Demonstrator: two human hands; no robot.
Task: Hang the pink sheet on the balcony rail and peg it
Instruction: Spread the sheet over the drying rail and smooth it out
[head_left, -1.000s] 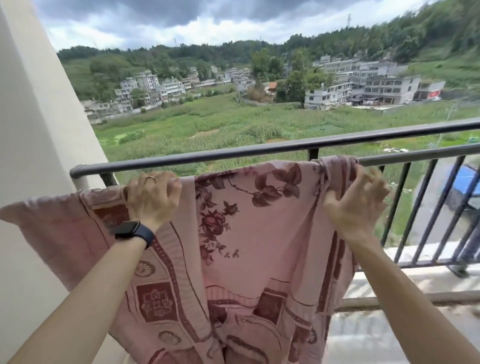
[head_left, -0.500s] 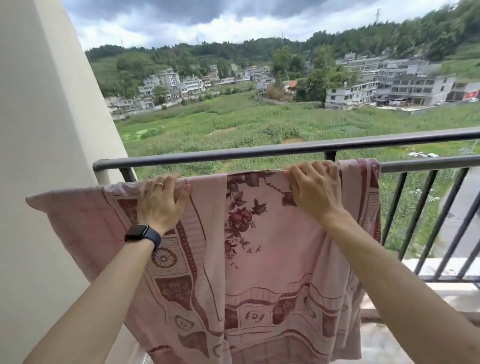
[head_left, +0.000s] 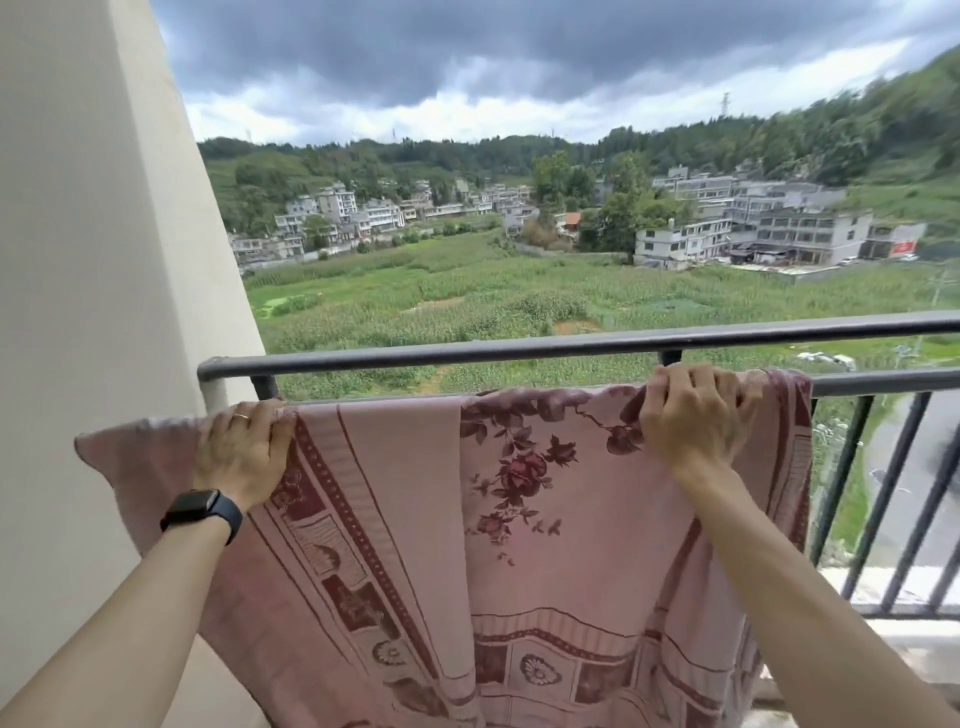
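Both hands, left hand (head_left: 241, 453) & right hand (head_left: 696, 415), are gripping w/ curled fingers (head_left: 675, 384) the pink floral woven sheet (head_left: 467, 519) draping over the lower dark metal balcony rail (head_left: 883, 385), no pegs visible, so wind is prob. threatening to drag it off if released.

I stretch both arms forward, my left hand (head_left: 241, 451) and right hand (head_left: 693, 415) palm-down, fingers curled closed in a grip, left wrist wearing a black watch (head_left: 201, 512).
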